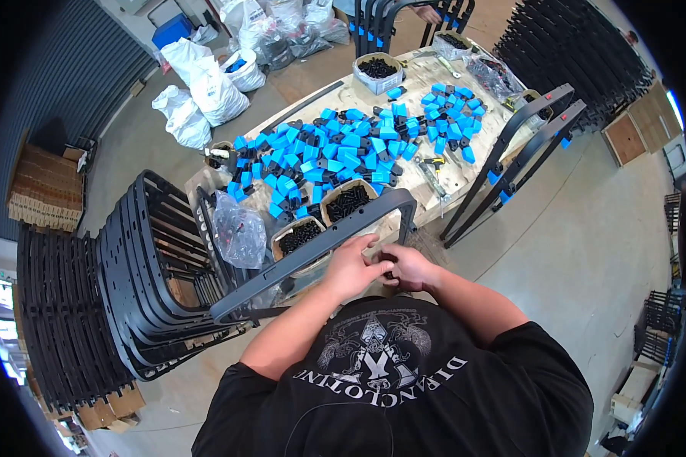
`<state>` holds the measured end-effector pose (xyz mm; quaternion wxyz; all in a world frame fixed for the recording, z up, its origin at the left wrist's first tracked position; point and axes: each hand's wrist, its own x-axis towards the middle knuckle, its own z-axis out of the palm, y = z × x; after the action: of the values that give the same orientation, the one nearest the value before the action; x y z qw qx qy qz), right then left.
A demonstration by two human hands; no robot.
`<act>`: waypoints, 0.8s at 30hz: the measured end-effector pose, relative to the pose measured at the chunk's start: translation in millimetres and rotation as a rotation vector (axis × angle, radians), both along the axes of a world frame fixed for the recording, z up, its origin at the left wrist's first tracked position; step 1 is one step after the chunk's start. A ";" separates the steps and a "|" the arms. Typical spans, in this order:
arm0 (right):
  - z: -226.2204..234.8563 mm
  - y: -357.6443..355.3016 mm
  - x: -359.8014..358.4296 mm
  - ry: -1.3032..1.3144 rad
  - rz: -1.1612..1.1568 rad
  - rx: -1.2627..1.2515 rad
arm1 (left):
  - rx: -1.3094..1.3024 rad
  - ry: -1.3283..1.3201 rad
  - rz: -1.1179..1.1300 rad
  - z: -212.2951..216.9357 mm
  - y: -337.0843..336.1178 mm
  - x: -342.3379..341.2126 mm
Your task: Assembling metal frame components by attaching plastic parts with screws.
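My two hands meet in front of my chest, just behind a black metal tube frame [312, 257] that slants up to the right at the table's near edge. My left hand [351, 266] has its thumb and forefinger apart, the thumb tip reaching to the right hand's fingers. My right hand [410, 268] is curled around something small and dark, mostly hidden by the fingers. Past the frame stand two open boxes, one of black bolts [347, 202] and one of small black fasteners [297, 236]. Beyond them lies a pile of blue-and-black plastic parts [335, 148].
More curved black frames stand stacked on the left [141, 259], and two upright frames [511, 152] lean at the table's right. A clear plastic bag [238, 228] hangs by the left corner. A yellow-and-black tool [434, 161] lies on the wooden tabletop [453, 179]. Another person's hand [428, 14] shows far off.
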<state>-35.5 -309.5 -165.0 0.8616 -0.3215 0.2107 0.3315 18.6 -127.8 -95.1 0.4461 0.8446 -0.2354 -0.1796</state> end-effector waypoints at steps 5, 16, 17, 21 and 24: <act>-8.5 -28.8 -15.7 -0.043 0.110 -0.029 | 0.118 -0.067 0.327 -23.6 12.0 65.6; -17.4 -95.8 -65.9 0.354 0.048 -0.377 | 0.701 -0.016 0.559 -140.7 52.3 235.4; -22.3 -103.6 -73.2 0.366 0.041 -0.384 | 0.704 -0.005 0.588 -138.5 48.1 235.2; -31.8 -128.3 -90.0 0.373 0.127 -0.578 | 0.670 0.032 0.622 -138.9 53.0 235.6; -46.8 -145.6 -93.8 0.404 0.045 -0.492 | 0.471 -0.312 0.641 -125.6 75.5 206.4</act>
<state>-129.4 -455.1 -211.8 0.6912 -0.4524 0.4442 0.3467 225.0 -52.4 -220.7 0.2333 0.9709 0.0216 0.0492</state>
